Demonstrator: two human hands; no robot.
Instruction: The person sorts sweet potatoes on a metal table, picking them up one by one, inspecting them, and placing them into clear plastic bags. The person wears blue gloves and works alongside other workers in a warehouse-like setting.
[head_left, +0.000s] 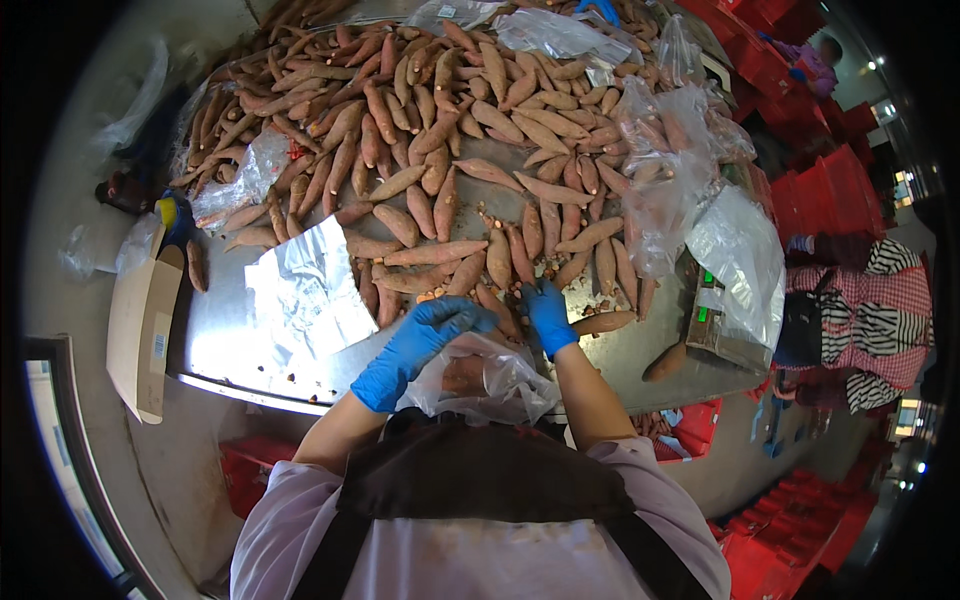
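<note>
My left hand (431, 341), in a blue glove, hovers beside a clear plastic bag (517, 386) with its fingers bent. Whether anything lies between those fingers is hidden. At the table's near edge, the bag holds a few sweet potatoes (463, 375) seen through the film. My right hand (547, 319), also gloved in blue, reaches in by the near end of a reddish sweet potato (519, 255); its grip cannot be made out. Another sweet potato (497, 309) lies between my hands, pointing towards the bag. Small cut root ends (598, 309) are scattered around my right hand.
A large heap of sweet potatoes (420, 112) covers the far part of the metal table (517, 154). A silvery plastic sheet (307, 289) lies left, near a cardboard box (146, 330). Plastic bags (739, 262) drape over a device with green lights at right. Beyond stand a person (855, 322) and red crates (832, 195).
</note>
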